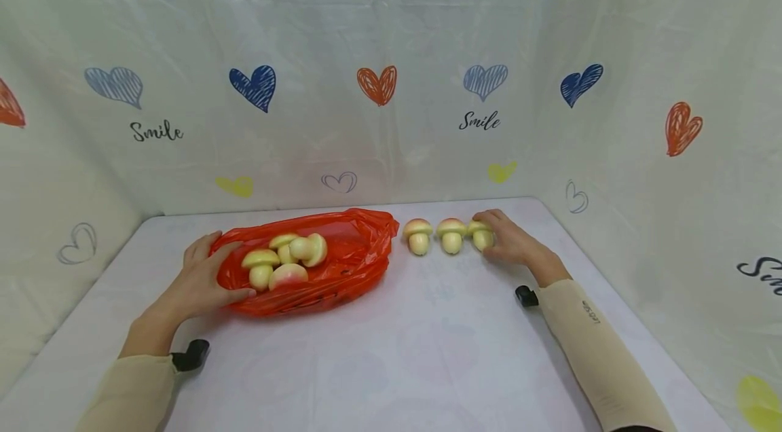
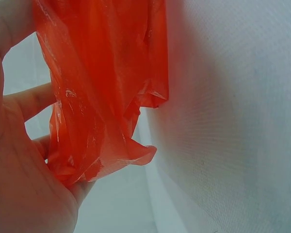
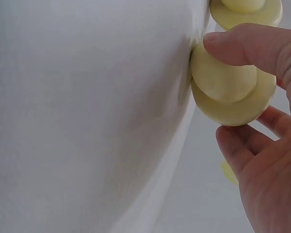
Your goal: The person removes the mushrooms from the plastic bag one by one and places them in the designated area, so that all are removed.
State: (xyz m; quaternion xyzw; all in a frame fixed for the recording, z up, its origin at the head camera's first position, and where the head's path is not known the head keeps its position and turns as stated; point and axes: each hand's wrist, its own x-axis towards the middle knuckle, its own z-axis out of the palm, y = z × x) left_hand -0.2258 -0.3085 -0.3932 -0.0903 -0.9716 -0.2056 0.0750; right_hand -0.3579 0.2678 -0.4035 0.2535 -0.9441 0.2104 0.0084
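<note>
head view: light approx. even, diffuse, med. brightness. l. wrist view: dimmer; glare streaks on red bag (image 2: pixel 94 121) at l. hand (image 2: pixel 29 179); broad, soft-edged shadow on tabletop (image 2: pixel 252 145) beside that grip. r. wrist view: greyish, w/ soft detail; shadow next to mushroom (image 3: pixel 225 80) pinched by r. hand (image 3: pixel 279 162).

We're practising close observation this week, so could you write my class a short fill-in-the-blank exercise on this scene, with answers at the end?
1. The left hand holds a plastic bag coloured ____.
2. Beside the bag, the mushrooms in a row number ____.
3. In the head view, the right hand grips the mushroom at the row's ____-hand end.
4. The backdrop bears hearts and the word "____".

Answers: red; three; right; Smile.
</note>
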